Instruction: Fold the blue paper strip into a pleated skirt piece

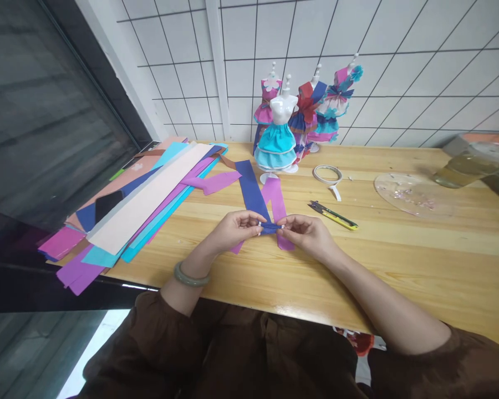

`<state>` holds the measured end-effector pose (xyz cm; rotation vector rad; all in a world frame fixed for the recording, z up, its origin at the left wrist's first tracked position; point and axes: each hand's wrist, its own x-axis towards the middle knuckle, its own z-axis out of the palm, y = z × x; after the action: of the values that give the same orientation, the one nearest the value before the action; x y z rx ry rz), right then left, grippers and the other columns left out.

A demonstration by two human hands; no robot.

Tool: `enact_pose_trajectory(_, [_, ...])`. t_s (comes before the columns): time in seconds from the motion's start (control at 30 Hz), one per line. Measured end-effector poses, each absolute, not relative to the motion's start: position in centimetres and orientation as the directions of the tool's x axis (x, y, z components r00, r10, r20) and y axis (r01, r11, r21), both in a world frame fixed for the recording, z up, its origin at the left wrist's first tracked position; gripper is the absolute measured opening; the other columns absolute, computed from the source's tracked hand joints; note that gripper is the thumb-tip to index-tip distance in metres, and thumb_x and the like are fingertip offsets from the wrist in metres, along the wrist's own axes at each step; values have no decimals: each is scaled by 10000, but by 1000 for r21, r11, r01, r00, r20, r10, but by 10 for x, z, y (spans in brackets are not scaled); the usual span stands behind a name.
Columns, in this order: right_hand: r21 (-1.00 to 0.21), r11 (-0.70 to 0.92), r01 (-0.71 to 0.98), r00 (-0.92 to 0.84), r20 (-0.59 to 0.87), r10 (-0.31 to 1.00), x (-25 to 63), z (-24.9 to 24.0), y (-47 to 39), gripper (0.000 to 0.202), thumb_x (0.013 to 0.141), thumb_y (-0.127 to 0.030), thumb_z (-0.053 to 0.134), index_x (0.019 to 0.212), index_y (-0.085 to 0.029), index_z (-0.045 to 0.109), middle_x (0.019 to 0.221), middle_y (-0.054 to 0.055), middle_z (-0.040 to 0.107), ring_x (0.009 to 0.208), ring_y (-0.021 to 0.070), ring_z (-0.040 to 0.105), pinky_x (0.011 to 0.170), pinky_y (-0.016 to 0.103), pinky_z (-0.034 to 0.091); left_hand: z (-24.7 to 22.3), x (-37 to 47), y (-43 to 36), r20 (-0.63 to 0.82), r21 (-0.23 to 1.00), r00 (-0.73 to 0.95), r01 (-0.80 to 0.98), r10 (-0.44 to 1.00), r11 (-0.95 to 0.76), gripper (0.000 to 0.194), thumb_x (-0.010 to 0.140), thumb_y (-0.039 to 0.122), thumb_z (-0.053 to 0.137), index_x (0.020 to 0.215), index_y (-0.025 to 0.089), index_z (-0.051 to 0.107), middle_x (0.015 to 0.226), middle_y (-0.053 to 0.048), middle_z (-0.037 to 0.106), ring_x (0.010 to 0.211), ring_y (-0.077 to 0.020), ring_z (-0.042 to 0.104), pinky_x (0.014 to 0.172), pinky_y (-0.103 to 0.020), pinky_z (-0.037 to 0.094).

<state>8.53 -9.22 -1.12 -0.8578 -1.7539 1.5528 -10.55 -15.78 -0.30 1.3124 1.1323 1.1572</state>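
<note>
Small blue piece, between left hand and right hand, each grip pinched on one end

Wood table — coloured strips | tape roll | yellow-black snips | dress forms

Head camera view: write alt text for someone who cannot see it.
A person's left hand and right hand pinch folded blue material over a wooden table. Colored strips lie stacked to the left; a tape roll and yellow-black tool lie to the right, and small dressed mannequins stand behind.
</note>
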Motion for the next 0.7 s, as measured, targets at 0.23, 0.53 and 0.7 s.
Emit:
enact_pose_trajectory(0.23, [-1000, 4, 2, -599, 2, 801, 86, -4, -93, 269, 572, -277, 732, 796, -164, 634, 717, 14, 637, 610, 103, 561, 598, 240, 453, 0, -107, -159, 11, 999, 70, 32, 998, -13, 263, 673, 252, 645, 895, 118, 602, 677, -14, 575, 649, -92, 530, 626, -227, 409])
enact_pose_trajectory(0.53, [-999, 43, 31, -590, 16, 807, 83, -7, -94, 309, 549, -262, 740, 808, -156, 610, 649, -9, 593, 550, 85, 520, 528, 221, 428, 0, -106, -158, -53, 998, 61, -36, 997, 55, 278, 619, 229, 693, 851, 108, 601, 667, 1, 565, 616, -65, 513, 588, -196, 393])
enact_pose_trajectory(0.7, [-988, 135, 72, -592, 67, 803, 84, -10, -94, 250, 621, -280, 693, 821, -154, 613, 704, 15, 614, 609, 110, 547, 585, 250, 444, 0, -107, -158, -51, 998, 54, -41, 997, 53, 268, 624, 232, 692, 843, 111, 596, 677, -4, 582, 628, -67, 531, 608, -198, 410])
